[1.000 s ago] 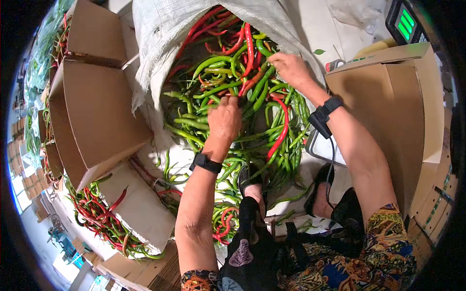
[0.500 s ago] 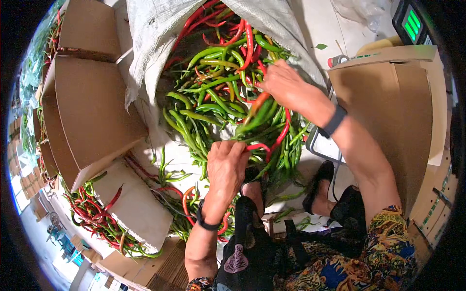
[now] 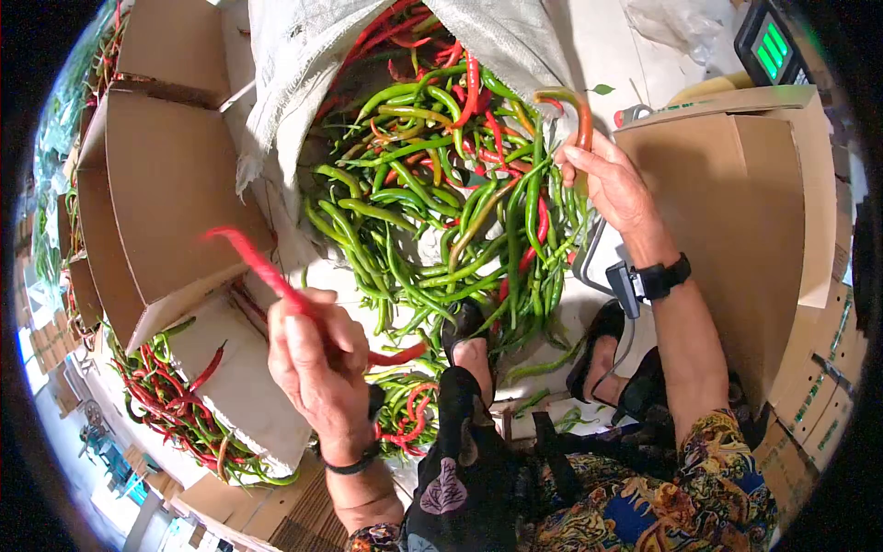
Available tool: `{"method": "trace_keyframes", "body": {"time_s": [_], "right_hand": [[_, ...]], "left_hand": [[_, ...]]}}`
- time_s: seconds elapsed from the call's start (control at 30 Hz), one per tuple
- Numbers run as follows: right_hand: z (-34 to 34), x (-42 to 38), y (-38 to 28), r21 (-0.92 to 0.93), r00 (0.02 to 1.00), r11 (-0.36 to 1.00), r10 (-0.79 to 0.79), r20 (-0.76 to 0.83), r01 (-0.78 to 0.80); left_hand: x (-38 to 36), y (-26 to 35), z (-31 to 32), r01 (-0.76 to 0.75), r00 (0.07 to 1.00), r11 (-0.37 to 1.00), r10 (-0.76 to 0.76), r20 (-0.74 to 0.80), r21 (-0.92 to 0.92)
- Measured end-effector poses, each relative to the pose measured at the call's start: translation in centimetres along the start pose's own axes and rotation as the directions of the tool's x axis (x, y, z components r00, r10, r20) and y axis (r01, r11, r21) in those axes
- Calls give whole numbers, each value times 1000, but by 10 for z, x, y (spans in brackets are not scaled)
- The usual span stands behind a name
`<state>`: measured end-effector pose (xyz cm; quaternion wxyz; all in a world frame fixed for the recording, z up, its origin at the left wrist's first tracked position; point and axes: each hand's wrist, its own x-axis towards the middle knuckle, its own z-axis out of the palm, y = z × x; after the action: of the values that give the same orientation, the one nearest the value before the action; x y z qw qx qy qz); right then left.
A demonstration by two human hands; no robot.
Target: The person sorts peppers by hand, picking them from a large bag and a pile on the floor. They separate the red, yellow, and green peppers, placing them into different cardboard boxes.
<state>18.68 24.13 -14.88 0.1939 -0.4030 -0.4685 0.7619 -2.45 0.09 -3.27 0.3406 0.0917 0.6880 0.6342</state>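
Note:
My left hand [image 3: 317,368] is closed around a long red chili pepper [image 3: 262,264], whose blurred tip points toward the cardboard box on the left. More red shows below that hand, so it may hold a second pepper. At the right edge of the pile, my right hand [image 3: 614,184] pinches a curved orange-red chili pepper [image 3: 583,115] that stands up out of the fingers. Between the hands a heap of green and red chili peppers [image 3: 441,212] spills from the mouth of a white woven sack [image 3: 308,83].
An opened cardboard box [image 3: 179,207] stands at left; another [image 3: 727,202] is at right. A scale display [image 3: 773,51] glows green at upper right. Red and green peppers [image 3: 175,396] lie beside a white foam slab [image 3: 253,377]. My feet [image 3: 469,345] are close to the pile.
My left hand has moved left and down from the heap with the red pepper. My right hand has shifted right and now raises an orange-red pepper.

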Motion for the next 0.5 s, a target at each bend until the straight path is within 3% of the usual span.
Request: {"method": "trace_keyframes", "body": {"time_s": [0.03, 0.07, 0.13, 0.17, 0.2, 0.23, 0.27, 0.3, 0.37, 0.43, 0.5], "right_hand": [[-2, 0, -1, 26, 1000, 1000, 13, 1, -13], [-4, 1, 0, 19, 997, 999, 41, 61, -42], [4, -4, -4, -80, 995, 996, 44, 89, -37], [6, -7, -1, -132, 995, 990, 59, 85, -48], [6, -5, 5, -164, 993, 986, 57, 100, -41], [4, -1, 12, -198, 992, 980, 50, 112, -27], [2, 1, 18, -232, 992, 973, 47, 118, -18], [10, 6, 14, -452, 995, 888, 100, 14, -83], [5, 26, 37, -714, 990, 685, 90, -110, -142], [11, 28, 46, -773, 986, 625, -33, -160, -105], [9, 24, 49, -819, 968, 551, -73, -238, -160]], "left_hand": [[-1, 3, -11, 30, 995, 970, -51, 81, 241], [-2, -6, -25, 78, 959, 927, -170, 227, 366], [-4, -47, -57, 133, 768, 763, -483, 420, 633], [-10, -84, -80, -240, 655, 684, -410, 635, 689], [-21, -113, -95, -661, 453, 478, -360, 816, 578], [-37, -128, -96, -709, 352, 208, -724, 593, 674], [-35, -130, -88, -663, 417, 272, -640, 646, 697], [-33, -132, -79, -611, 480, 345, -554, 680, 712], [-8, -124, -28, -459, 744, 635, -108, 660, 622], [23, -133, 23, -552, 798, 575, 154, 582, 604], [48, -164, 54, -637, 764, 409, 226, 604, 653]]}}
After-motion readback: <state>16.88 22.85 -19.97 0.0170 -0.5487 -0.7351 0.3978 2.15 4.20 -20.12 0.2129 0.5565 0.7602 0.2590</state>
